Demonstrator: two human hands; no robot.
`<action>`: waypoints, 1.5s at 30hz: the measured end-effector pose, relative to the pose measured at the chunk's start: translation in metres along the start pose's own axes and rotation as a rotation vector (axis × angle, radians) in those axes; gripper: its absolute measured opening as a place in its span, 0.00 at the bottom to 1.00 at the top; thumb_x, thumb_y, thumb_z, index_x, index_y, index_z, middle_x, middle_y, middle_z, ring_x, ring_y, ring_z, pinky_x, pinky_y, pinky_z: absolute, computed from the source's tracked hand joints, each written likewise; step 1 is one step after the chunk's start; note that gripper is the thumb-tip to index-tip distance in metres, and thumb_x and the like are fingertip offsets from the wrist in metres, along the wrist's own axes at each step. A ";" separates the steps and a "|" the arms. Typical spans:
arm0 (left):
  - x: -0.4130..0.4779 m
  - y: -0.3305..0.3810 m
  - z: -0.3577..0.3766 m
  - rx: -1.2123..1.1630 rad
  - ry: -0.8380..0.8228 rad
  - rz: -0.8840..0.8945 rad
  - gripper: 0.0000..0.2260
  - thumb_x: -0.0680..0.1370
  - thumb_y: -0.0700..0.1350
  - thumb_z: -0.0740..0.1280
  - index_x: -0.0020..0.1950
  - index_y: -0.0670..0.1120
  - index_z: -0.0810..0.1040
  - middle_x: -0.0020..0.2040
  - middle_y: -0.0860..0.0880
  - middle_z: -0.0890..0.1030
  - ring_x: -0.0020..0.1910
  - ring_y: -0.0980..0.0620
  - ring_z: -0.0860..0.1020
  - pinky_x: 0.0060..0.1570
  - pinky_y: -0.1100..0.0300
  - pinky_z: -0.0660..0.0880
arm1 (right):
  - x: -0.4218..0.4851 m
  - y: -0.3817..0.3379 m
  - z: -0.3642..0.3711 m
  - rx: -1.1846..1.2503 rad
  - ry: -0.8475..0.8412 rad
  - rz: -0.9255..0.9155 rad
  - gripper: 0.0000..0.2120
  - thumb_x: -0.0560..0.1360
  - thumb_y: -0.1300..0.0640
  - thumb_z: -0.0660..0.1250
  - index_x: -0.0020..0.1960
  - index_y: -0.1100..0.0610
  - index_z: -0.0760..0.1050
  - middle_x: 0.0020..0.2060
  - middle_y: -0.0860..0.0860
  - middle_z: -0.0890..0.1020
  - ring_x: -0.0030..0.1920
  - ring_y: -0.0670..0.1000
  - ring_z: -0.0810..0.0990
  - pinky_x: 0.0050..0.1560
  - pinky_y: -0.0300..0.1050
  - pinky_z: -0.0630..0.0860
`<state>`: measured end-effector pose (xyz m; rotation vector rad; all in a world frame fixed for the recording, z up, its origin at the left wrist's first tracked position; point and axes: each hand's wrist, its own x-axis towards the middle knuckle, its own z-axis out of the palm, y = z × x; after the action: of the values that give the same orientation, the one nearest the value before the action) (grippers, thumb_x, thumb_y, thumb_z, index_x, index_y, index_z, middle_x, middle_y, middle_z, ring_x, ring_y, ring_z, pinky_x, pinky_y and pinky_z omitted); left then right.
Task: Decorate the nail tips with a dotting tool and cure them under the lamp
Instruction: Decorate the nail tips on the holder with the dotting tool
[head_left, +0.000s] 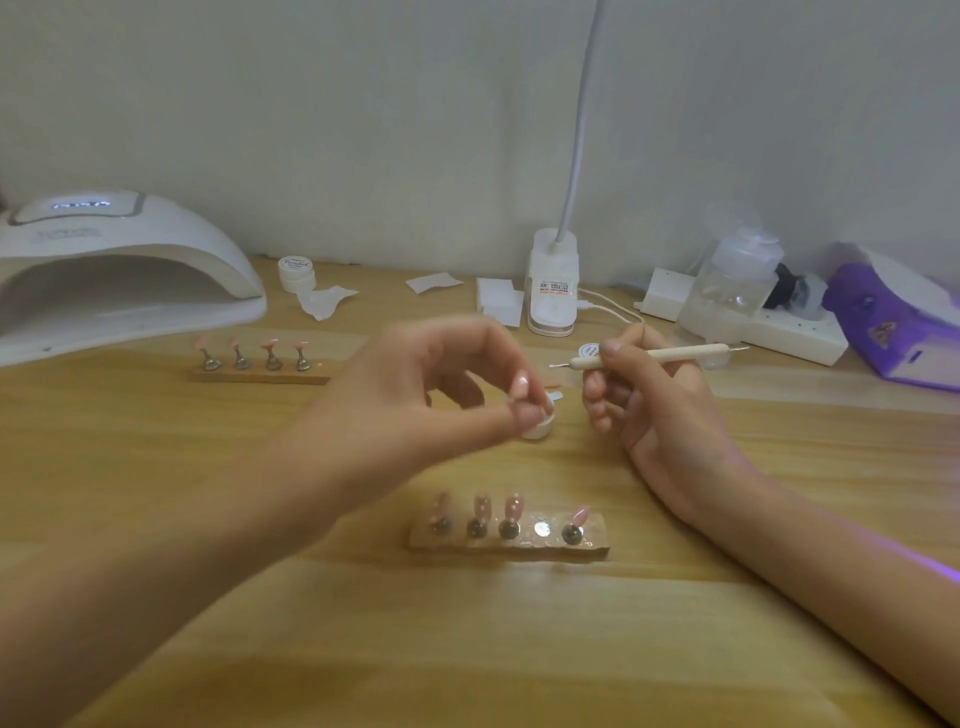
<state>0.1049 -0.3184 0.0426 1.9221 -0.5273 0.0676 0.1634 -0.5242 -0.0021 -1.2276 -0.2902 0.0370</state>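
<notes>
While left hand (441, 384) pinches nail tip (521, 387), dotting tool (670, 355) nearby, small gap between

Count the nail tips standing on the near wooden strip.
4. Three nail tips stand side by side from the near strip's left end, one at its right end. The magnet spot between is bare; none seem hidden.

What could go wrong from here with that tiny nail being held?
The nail tip is pinched by the left hand beside the small white pot, so it might slip into it. The dotting tool in the right hand points toward those fingers and could smear them. A forearm might knock the near holder.
</notes>
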 end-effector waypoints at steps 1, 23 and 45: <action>0.005 -0.005 -0.004 -0.068 0.012 -0.023 0.06 0.70 0.52 0.74 0.42 0.53 0.81 0.44 0.56 0.85 0.39 0.60 0.77 0.43 0.68 0.72 | 0.000 0.000 0.000 -0.055 0.009 -0.031 0.09 0.72 0.56 0.67 0.36 0.55 0.69 0.27 0.51 0.76 0.28 0.47 0.74 0.27 0.37 0.70; 0.022 -0.059 0.012 -0.156 0.193 0.003 0.02 0.79 0.44 0.67 0.48 0.47 0.79 0.49 0.55 0.84 0.37 0.59 0.79 0.37 0.73 0.70 | 0.006 0.005 -0.003 -0.472 -0.090 -0.033 0.11 0.79 0.61 0.67 0.41 0.59 0.68 0.28 0.53 0.78 0.27 0.49 0.75 0.25 0.40 0.72; 0.018 -0.058 0.014 0.068 0.151 0.018 0.10 0.72 0.39 0.75 0.39 0.54 0.82 0.44 0.58 0.83 0.37 0.61 0.76 0.35 0.75 0.66 | 0.010 0.004 -0.008 -0.194 -0.030 -0.076 0.10 0.74 0.52 0.67 0.39 0.55 0.70 0.28 0.51 0.78 0.28 0.49 0.75 0.28 0.38 0.72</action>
<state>0.1407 -0.3190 -0.0081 1.9605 -0.4456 0.2437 0.1750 -0.5283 -0.0058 -1.4088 -0.3729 -0.0390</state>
